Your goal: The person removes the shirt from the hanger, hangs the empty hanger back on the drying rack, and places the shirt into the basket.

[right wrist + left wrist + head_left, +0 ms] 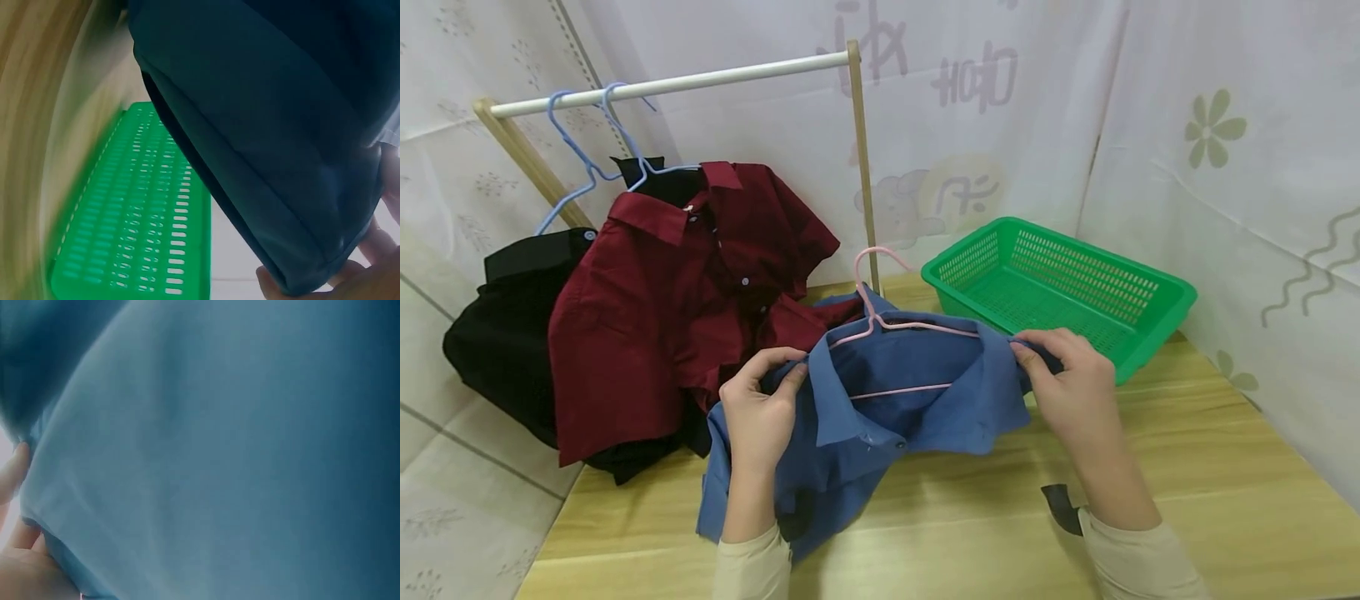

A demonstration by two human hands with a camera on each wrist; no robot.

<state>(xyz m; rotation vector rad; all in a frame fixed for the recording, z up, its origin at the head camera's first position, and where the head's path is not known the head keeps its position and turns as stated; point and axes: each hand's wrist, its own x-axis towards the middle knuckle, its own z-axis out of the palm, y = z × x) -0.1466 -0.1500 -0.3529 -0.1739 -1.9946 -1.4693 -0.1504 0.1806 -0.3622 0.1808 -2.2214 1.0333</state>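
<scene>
A blue collared shirt (850, 467) is held up over the table, with a pink hanger (872, 317) inside its neck and the hook standing up above the collar. My left hand (762, 408) pinches the shirt at one shoulder between thumb and fingers. At the opposite shoulder my right hand (1067, 379) pinches the cloth the same way. Blue cloth (206, 450) fills most of the left wrist view, fingertips showing at its left edge. The right wrist view has the dark sleeve (250, 137) hanging beside the fingers (375, 244).
A rack with a white rail (700, 81) stands at the back left. From it hang a black garment (512, 317) and a dark red shirt (647, 333) on blue hangers (613, 125). Behind my right hand, a green basket (1060, 279) sits on the wooden table (1210, 467).
</scene>
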